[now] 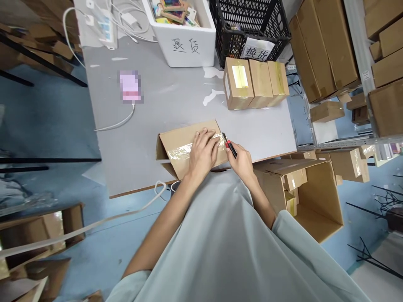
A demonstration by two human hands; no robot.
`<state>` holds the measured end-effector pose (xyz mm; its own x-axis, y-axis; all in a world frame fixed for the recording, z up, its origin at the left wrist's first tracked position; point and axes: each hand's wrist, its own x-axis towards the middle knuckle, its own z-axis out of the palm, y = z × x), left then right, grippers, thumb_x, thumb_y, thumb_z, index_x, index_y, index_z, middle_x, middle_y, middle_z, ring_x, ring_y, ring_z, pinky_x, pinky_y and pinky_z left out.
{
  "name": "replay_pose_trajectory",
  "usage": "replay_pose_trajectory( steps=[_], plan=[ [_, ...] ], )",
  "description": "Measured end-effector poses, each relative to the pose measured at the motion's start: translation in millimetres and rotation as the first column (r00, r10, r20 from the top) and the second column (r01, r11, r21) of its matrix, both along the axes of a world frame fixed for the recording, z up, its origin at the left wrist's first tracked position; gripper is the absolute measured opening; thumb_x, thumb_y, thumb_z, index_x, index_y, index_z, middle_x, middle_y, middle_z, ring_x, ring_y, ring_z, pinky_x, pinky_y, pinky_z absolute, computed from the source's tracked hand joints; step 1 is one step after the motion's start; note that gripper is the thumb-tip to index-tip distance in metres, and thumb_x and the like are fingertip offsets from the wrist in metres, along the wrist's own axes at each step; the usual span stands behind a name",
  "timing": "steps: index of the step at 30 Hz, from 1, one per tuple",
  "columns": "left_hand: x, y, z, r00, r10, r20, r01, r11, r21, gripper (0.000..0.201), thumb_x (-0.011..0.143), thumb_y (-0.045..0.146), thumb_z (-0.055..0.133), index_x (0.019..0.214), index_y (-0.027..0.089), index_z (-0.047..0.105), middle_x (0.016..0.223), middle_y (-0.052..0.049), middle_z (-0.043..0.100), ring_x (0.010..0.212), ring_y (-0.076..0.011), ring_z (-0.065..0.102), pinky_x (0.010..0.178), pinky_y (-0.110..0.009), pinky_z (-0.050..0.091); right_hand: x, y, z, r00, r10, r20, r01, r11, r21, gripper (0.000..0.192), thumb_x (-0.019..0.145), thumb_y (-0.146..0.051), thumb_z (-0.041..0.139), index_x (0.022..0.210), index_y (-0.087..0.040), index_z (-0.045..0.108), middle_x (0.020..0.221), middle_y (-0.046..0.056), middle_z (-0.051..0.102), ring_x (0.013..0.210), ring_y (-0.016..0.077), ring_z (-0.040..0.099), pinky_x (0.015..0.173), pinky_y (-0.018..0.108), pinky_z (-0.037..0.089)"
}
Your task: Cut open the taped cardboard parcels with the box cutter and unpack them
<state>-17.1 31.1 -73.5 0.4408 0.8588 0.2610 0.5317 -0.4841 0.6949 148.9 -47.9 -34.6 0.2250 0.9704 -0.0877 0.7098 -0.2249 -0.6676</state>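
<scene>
A cardboard box (176, 140) lies on the grey table near its front edge, with shiny clear tape along its upper face. Its left end has flaps standing open. Flat on top of the box rests my left hand (203, 151), fingers stretched out over the tape. My right hand (241, 159) is closed around a red and black box cutter (229, 145). The cutter's tip is at the box's right end, by the end of the tape; whether the blade touches the cardboard I cannot tell.
Three small taped boxes (253, 84) stand at the back right, before a black crate (248, 29) and a white bin (192, 46). A cabled, blurred pink object (130, 86) and a power strip (108, 31) lie left. A large open carton (315, 197) stands right of the table.
</scene>
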Motion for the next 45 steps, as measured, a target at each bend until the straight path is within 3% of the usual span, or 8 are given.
replay_pose_trajectory(
  steps=[8,15,26,30,34,40,45],
  plan=[
    [-1.6,-0.2,0.7,1.0,0.001,0.017,0.0,0.999,-0.04,0.031,0.115,0.036,0.055,0.133,0.027,0.078,0.159,-0.013,0.073,0.168,-0.0364,0.053,0.144,-0.071,0.031,-14.3,10.7,38.7,0.989,0.062,0.133,-0.027,0.968,-0.248,0.044,0.122,-0.024,0.046,0.16,-0.017,0.065,0.146,0.017,0.08,0.131,0.0277,0.078,0.114,0.036,0.056],
    [-3.4,-4.5,-1.9,1.0,0.002,0.017,-0.001,0.999,-0.048,0.033,0.117,0.037,0.052,0.136,0.027,0.077,0.163,-0.013,0.071,0.169,-0.035,0.051,0.146,-0.069,0.029,-35.2,26.0,69.8,0.955,0.102,0.279,0.025,0.908,-0.417,0.043,0.122,-0.024,0.039,0.155,-0.009,0.062,0.14,0.024,0.078,0.122,0.0328,0.081,0.107,0.041,0.061],
    [-5.1,-2.7,0.0,1.0,-0.008,0.022,0.009,0.998,-0.064,0.031,0.117,0.037,0.054,0.135,0.027,0.078,0.162,-0.013,0.071,0.169,-0.0352,0.051,0.146,-0.07,0.028,-34.4,17.7,62.3,0.961,0.085,0.263,0.03,0.915,-0.403,0.046,0.124,-0.025,0.036,0.163,-0.014,0.057,0.146,0.022,0.076,0.125,0.0314,0.081,0.107,0.039,0.061],
    [-2.9,-5.4,-4.8,0.999,0.003,0.042,0.0,0.997,-0.08,0.034,0.118,0.04,0.052,0.137,0.027,0.077,0.164,-0.013,0.07,0.171,-0.0351,0.049,0.147,-0.069,0.025,-43.5,32.4,66.2,0.944,0.074,0.323,0.081,0.893,-0.442,0.044,0.122,-0.02,0.035,0.159,-0.012,0.058,0.143,0.023,0.077,0.119,0.0312,0.083,0.102,0.04,0.064],
    [-0.9,-2.2,-7.9,0.999,0.008,0.042,-0.004,0.996,-0.087,0.035,0.119,0.041,0.052,0.14,0.027,0.076,0.164,-0.013,0.07,0.171,-0.0351,0.049,0.147,-0.069,0.025,-42.2,42.2,72.6,0.931,0.123,0.344,0.049,0.891,-0.451,0.043,0.119,-0.017,0.038,0.156,-0.01,0.059,0.135,0.024,0.081,0.123,0.0328,0.082,0.103,0.042,0.065],
    [-0.2,-2.5,-6.7,0.999,0.006,0.045,-0.001,0.996,-0.092,0.03,0.118,0.039,0.053,0.134,0.027,0.077,0.163,-0.013,0.07,0.171,-0.0353,0.049,0.147,-0.07,0.025,-36.7,7.9,76.6,0.919,0.184,0.349,0.064,0.804,-0.592,0.045,0.119,-0.012,0.037,0.157,-0.007,0.061,0.126,0.028,0.083,0.121,0.0335,0.084,0.1,0.04,0.063],
    [-5.5,1.1,-1.8,1.0,-0.006,0.018,0.007,0.998,-0.069,0.032,0.117,0.039,0.053,0.135,0.027,0.076,0.162,-0.013,0.07,0.17,-0.0358,0.05,0.146,-0.072,0.026,-31.8,-4.5,78.7,0.936,0.164,0.31,0.047,0.817,-0.575,0.039,0.12,-0.02,0.044,0.15,-0.012,0.067,0.123,0.025,0.085,0.118,0.0353,0.084,0.101,0.041,0.061]
  ],
)
